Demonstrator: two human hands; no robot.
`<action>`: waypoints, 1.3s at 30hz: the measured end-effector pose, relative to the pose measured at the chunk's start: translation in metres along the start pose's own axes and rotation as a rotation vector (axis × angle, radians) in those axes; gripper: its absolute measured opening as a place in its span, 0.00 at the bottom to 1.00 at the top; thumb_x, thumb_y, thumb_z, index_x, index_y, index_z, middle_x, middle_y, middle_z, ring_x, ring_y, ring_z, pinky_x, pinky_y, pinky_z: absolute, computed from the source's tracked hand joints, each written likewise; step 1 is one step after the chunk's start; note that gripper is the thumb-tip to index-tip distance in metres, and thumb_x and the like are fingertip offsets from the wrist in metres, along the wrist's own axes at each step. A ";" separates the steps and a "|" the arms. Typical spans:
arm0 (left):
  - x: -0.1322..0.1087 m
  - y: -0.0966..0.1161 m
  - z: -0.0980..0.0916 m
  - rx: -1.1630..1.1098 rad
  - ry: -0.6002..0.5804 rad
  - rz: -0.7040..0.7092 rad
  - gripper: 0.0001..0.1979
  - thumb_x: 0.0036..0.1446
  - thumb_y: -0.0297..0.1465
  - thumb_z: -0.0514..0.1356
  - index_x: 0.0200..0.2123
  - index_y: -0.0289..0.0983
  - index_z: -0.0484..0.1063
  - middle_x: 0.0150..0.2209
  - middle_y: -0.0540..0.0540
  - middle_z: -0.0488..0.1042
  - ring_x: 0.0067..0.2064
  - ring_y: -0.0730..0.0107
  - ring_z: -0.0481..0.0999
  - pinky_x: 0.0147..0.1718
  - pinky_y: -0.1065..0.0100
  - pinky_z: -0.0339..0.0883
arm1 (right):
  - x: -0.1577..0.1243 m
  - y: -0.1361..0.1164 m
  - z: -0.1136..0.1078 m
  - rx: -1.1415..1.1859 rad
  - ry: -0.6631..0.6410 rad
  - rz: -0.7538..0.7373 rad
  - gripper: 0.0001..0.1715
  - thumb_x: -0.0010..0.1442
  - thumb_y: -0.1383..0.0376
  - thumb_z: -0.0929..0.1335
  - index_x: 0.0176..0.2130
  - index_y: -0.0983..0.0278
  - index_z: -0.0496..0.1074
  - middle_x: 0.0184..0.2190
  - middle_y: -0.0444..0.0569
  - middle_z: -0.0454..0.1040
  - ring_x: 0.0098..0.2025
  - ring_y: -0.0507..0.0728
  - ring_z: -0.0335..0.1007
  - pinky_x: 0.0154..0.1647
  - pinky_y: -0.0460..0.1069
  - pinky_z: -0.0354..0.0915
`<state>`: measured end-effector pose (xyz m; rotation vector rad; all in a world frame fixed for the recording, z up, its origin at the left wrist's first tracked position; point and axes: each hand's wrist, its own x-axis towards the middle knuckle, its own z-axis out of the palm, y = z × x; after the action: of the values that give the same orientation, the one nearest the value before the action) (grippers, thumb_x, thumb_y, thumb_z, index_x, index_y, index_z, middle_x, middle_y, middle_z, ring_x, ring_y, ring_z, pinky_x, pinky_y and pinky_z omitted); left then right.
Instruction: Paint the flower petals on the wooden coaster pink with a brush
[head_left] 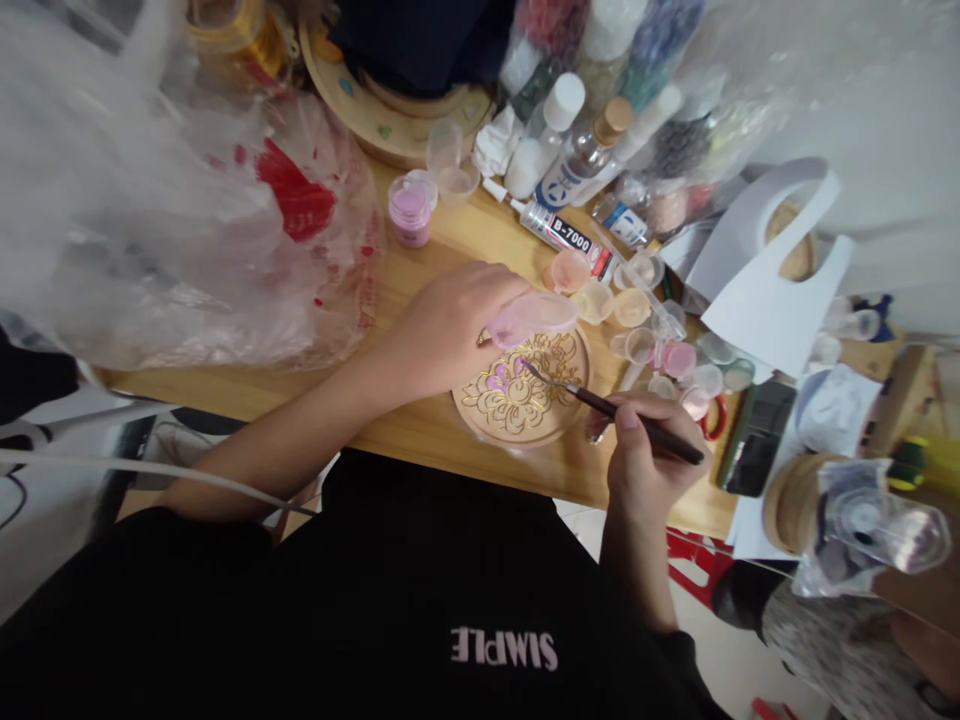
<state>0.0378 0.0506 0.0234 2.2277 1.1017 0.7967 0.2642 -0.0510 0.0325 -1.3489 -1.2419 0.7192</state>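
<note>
A round wooden disc point(541, 425) with a gold-outlined flower pattern lies near the front edge of the wooden table point(420, 430); some petals are filled with pink. My left hand point(442, 325) is closed on a small clear cup of pink material point(532, 318), held tilted just above the disc's far edge. My right hand point(649, 460) pinches a thin dark-handled tool point(622, 412), whose metal tip rests on the pattern near the disc's centre.
Several small cups of colour point(637, 330) sit right of the disc. A B-7000 glue tube point(559, 233), bottles point(585, 150) and a pink jar point(409, 212) stand behind. Crumpled plastic bags point(172, 220) fill the left. A phone point(757, 435) and white paper point(765, 290) lie right.
</note>
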 end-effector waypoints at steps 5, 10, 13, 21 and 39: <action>0.000 -0.001 0.001 0.002 0.014 0.003 0.06 0.57 0.22 0.58 0.37 0.38 0.69 0.36 0.47 0.75 0.39 0.64 0.74 0.37 0.65 0.64 | 0.000 0.001 -0.002 0.005 0.001 -0.026 0.02 0.62 0.68 0.74 0.35 0.61 0.80 0.27 0.42 0.78 0.23 0.52 0.75 0.22 0.48 0.68; 0.000 0.000 -0.001 -0.002 0.024 0.030 0.06 0.57 0.21 0.59 0.37 0.36 0.71 0.35 0.45 0.75 0.38 0.63 0.74 0.36 0.64 0.65 | 0.000 0.002 -0.007 -0.011 0.006 -0.042 0.02 0.62 0.68 0.74 0.36 0.62 0.81 0.25 0.42 0.78 0.23 0.53 0.75 0.22 0.48 0.68; 0.000 0.000 -0.002 -0.002 0.019 0.020 0.06 0.57 0.21 0.60 0.36 0.37 0.70 0.34 0.47 0.74 0.37 0.64 0.73 0.36 0.64 0.64 | 0.000 0.000 -0.009 -0.007 0.001 -0.024 0.02 0.61 0.68 0.75 0.36 0.61 0.81 0.28 0.43 0.79 0.24 0.53 0.76 0.22 0.48 0.69; 0.000 0.000 -0.001 -0.004 -0.006 -0.015 0.04 0.59 0.23 0.60 0.34 0.37 0.69 0.34 0.47 0.74 0.38 0.64 0.74 0.37 0.65 0.64 | -0.001 -0.002 -0.009 0.014 -0.050 0.003 0.06 0.60 0.70 0.74 0.38 0.61 0.82 0.28 0.43 0.79 0.24 0.52 0.76 0.23 0.48 0.71; 0.002 0.004 -0.005 0.005 -0.064 -0.048 0.06 0.58 0.20 0.61 0.35 0.36 0.70 0.35 0.45 0.75 0.40 0.64 0.73 0.39 0.65 0.63 | -0.002 0.003 -0.004 0.029 0.064 0.163 0.05 0.61 0.64 0.75 0.34 0.62 0.79 0.21 0.41 0.77 0.20 0.52 0.75 0.20 0.47 0.67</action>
<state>0.0373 0.0511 0.0302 2.2068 1.1229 0.6991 0.2687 -0.0535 0.0300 -1.4502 -1.0760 0.7985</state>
